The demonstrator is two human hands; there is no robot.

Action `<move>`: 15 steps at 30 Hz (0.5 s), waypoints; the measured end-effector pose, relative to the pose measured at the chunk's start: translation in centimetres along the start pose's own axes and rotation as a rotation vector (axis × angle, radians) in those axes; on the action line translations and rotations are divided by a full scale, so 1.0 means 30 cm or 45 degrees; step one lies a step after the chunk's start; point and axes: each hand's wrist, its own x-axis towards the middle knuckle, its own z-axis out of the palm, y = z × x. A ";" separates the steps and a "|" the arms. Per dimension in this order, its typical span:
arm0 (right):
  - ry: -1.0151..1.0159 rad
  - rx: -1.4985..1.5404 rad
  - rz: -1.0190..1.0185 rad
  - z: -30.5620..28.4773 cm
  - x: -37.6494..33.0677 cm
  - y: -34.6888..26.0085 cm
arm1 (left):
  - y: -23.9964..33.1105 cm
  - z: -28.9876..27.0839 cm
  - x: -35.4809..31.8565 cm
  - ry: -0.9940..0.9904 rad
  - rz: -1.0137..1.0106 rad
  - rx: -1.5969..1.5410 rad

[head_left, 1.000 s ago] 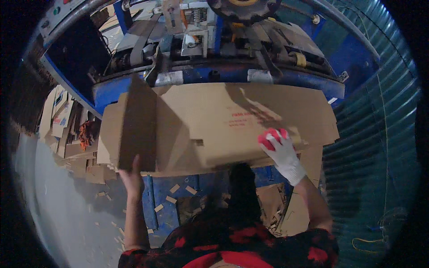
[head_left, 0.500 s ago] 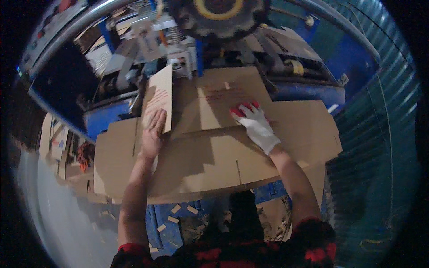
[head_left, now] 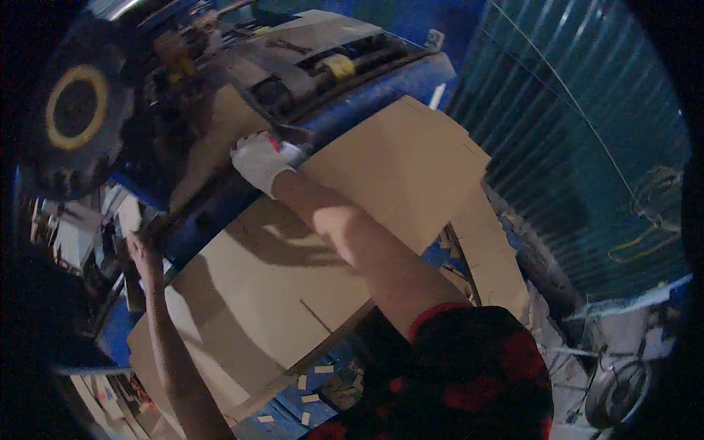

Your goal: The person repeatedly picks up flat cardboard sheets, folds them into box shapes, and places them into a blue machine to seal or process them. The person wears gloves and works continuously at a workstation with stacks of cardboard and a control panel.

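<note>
My right hand (head_left: 262, 163), in a white glove with red on the fingers, is at the machine's front edge. It is beside a brown cardboard piece (head_left: 213, 139) that lies in the machine, its fingers partly hidden and blurred. Further left, my bare left hand (head_left: 144, 257) reaches to the machine's edge, next to a small pale cardboard flap (head_left: 129, 214). Its fingers are dim and smeared, so its grip is unclear. Below both hands lies a large flat cardboard sheet (head_left: 271, 293) with a slot cut in it, partly shaded by my right arm.
A dark toothed wheel (head_left: 77, 103) with a yellow ring stands at the upper left. The blue machine (head_left: 381, 92) carries rollers and belts. A green corrugated wall (head_left: 565, 147) rises on the right, with a round wheel-like object (head_left: 616, 392) below. Cardboard scraps (head_left: 311, 398) lie under the sheet.
The view has swung right. The printed cardboard piece has gone further into the machine. My left hand has moved forward to the machine's edge, my right hand forward and off the large sheet.
</note>
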 end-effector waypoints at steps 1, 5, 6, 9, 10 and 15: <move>0.037 0.044 0.012 -0.010 -0.002 0.012 | -0.001 0.010 -0.005 0.055 0.219 0.104; 0.125 0.352 0.022 -0.128 -0.133 0.086 | 0.124 -0.056 -0.142 -0.197 0.141 0.208; 0.220 0.477 0.025 -0.151 -0.202 0.119 | 0.164 -0.093 -0.208 -0.119 0.294 0.186; 0.491 0.292 0.247 -0.228 -0.483 0.361 | 0.254 -0.289 -0.456 -0.152 0.312 0.273; 0.765 0.059 0.293 -0.234 -0.566 0.472 | 0.254 -0.344 -0.496 -0.108 0.431 0.241; 0.405 -0.055 1.343 -0.159 -1.030 0.982 | 0.230 -0.454 -0.621 -0.500 -0.058 0.476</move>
